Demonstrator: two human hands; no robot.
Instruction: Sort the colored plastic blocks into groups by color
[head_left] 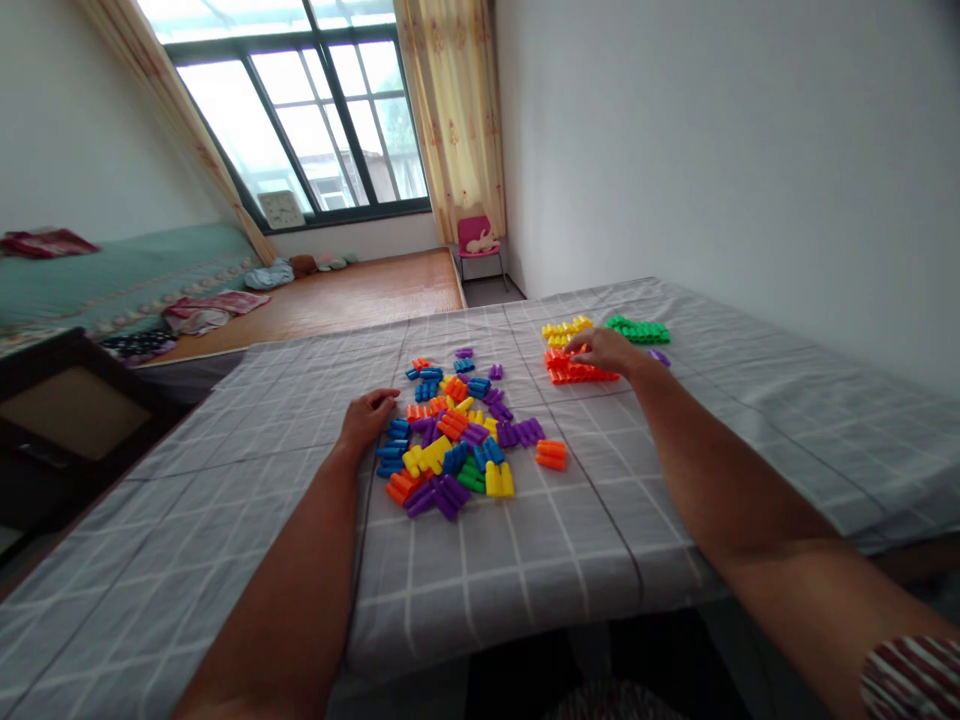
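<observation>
Right hand [596, 346], fingers part-bent and spread a little, reaches down onto the orange row [583, 375] of plastic blocks and seems to touch it, though whether it grips a piece cannot be told. Just beyond and beside that row lie the yellow row [568, 330], the green row [639, 331] and a purple block [658, 357]. Left hand [367, 414], loosely curled with nothing seen in it, rests on the grey checked cloth [262, 480], just beside the mixed heap [454, 425] of coloured blocks
</observation>
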